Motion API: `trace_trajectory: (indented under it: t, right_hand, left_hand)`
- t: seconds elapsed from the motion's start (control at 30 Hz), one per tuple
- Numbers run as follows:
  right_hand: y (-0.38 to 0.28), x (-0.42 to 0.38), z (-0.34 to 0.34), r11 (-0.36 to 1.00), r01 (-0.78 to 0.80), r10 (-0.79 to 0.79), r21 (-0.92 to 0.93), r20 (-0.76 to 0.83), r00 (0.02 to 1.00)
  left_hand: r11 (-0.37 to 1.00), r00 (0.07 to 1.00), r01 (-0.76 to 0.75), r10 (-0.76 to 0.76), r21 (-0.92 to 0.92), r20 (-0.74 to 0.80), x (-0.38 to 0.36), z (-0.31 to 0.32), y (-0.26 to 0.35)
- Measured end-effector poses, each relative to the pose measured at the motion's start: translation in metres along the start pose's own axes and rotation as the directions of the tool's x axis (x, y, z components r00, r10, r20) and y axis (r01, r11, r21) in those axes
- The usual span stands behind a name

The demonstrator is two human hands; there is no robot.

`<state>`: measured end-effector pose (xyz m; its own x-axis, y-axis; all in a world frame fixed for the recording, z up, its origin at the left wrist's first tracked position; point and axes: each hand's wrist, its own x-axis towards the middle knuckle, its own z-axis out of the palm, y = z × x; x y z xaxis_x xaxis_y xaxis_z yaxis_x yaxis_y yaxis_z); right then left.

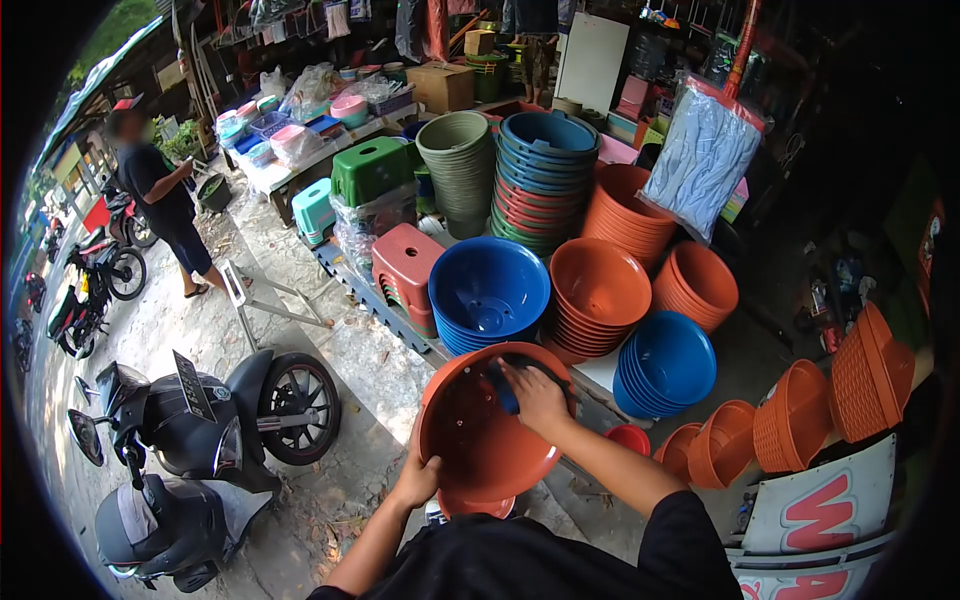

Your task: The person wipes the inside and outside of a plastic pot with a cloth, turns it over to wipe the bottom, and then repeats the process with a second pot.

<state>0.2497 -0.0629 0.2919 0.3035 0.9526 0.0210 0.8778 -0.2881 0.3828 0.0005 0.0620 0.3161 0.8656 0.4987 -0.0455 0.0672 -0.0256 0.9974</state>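
Note:
A terracotta-coloured plastic pot (470,455) is tilted toward me in front of my body, its inside showing with small holes in the bottom. My left hand (414,478) grips its left rim, thumb on the inner side and fingers hidden behind the wall. Inside the pot, my right hand (538,400) presses a dark cloth (503,388) against the upper right inner wall. Just beyond the pot stands a stack of blue pots (488,290), with a stack of orange pots (600,290) to its right. Below the held pot, part of another orange rim (478,506) shows.
A parked motorbike (190,420) stands at left; a person (160,195) is farther back. Red stools (405,265), green pots (457,165) and lighter blue pots (668,362) surround the work area. Woven-pattern orange planters (793,420) line the right, above a lettered sign (822,505).

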Motion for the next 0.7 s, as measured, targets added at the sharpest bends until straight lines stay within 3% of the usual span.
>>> trace_trajectory:
  t: [0.03, 0.1, 0.17, 0.23, 0.3, 0.33, 0.4, 0.43, 0.5, 0.53, 0.57, 0.63, 0.7]
  right_hand:
    - [-0.008, -0.009, -0.003, 1.0, 0.008, -0.008, -0.001, -0.003, 1.0]
    - [-0.028, -0.034, -0.009, 0.986, -0.108, 0.071, 0.13, 0.264, 0.962]
    - [-0.062, -0.056, 0.002, 0.936, -0.14, 0.033, 0.322, 0.318, 0.948]
    - [-0.094, -0.064, -0.01, 0.781, -0.257, -0.02, 0.57, 0.433, 0.901]
    - [-0.12, -0.064, -0.023, 0.649, -0.305, -0.176, 0.697, 0.528, 0.831]
    - [-0.132, -0.063, -0.021, 0.642, -0.313, -0.173, 0.699, 0.531, 0.83]
    - [-0.154, -0.057, -0.015, -0.009, -0.356, -0.161, 0.934, 0.35, 0.923]
    - [-0.164, -0.051, -0.011, -0.015, -0.36, -0.158, 0.933, 0.353, 0.922]
    - [-0.18, -0.042, -0.005, -0.532, -0.423, -0.148, 0.734, 0.411, 0.9]
    - [-0.156, -0.033, -0.048, -0.688, -0.321, -0.085, 0.651, 0.367, 0.926]
    - [-0.149, -0.022, -0.039, -0.832, -0.321, -0.183, 0.453, 0.323, 0.929]
    - [-0.116, 0.0, -0.073, -0.955, -0.23, -0.186, 0.187, 0.228, 0.956]
    - [-0.076, 0.016, -0.089, -0.979, -0.198, -0.2, -0.038, 0.064, 0.978]
  left_hand:
    - [1.0, 1.0, 0.0, 0.0, -0.001, -0.009, -0.001, -0.001, -0.002]
    - [0.996, 0.991, -0.079, 0.083, 0.047, -0.103, -0.001, -0.003, -0.01]
    - [0.994, 0.987, -0.089, 0.097, 0.064, -0.127, 0.0, -0.004, -0.019]
    - [0.992, 0.984, -0.098, 0.11, 0.085, -0.141, -0.002, -0.002, -0.024]
    - [0.993, 0.981, -0.103, 0.111, 0.059, -0.159, -0.006, 0.003, -0.028]
    - [0.993, 0.983, -0.099, 0.107, 0.062, -0.15, -0.008, 0.005, -0.032]
    - [0.987, 0.979, -0.129, 0.142, 0.093, -0.146, -0.01, 0.009, -0.04]
    - [0.988, 0.98, -0.126, 0.138, 0.094, -0.14, -0.013, 0.009, -0.035]
    - [0.994, 0.995, 0.062, -0.069, -0.088, -0.073, -0.022, 0.006, -0.022]
    - [0.987, 0.997, 0.073, -0.078, -0.141, -0.026, -0.021, 0.002, -0.02]
    - [0.987, 0.996, 0.079, -0.083, -0.141, -0.024, -0.024, 0.003, -0.02]
    - [0.998, 0.997, 0.07, -0.07, 0.007, -0.012, -0.029, 0.002, -0.019]
    - [0.999, 0.999, 0.029, -0.03, 0.033, 0.024, -0.028, -0.002, -0.018]
